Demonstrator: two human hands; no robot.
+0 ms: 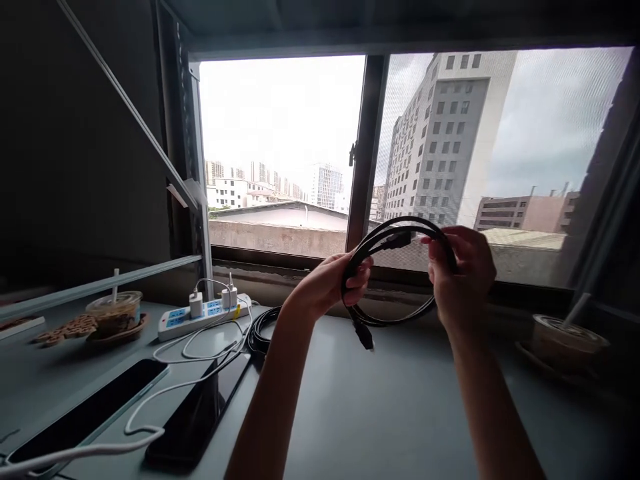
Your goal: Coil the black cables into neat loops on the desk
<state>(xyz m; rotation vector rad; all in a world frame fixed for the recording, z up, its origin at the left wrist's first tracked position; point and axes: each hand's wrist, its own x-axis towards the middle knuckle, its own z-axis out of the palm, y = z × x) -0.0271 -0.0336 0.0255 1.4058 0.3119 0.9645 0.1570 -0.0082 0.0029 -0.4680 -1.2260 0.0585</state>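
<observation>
A black cable [407, 223] is held up in front of the window, wound into loose loops. My left hand [337, 280] is closed around the left side of the coil, fingers curled over the strands. On the right side, my right hand [460, 263] pinches the loops between thumb and fingers. One black plug [397, 241] lies near the top of the loops, inside them. The other plug [364, 335] hangs from the lower left, with a metal tip showing. Both hands are raised above the grey table [370, 413].
A white power strip [205, 315] holds two chargers with white cables. Two phones [90, 407] lie at the left, beside another black cable coil [261, 330]. Drink cups stand on coasters at left [115, 310] and right [567, 337]. A window [370, 167] is behind.
</observation>
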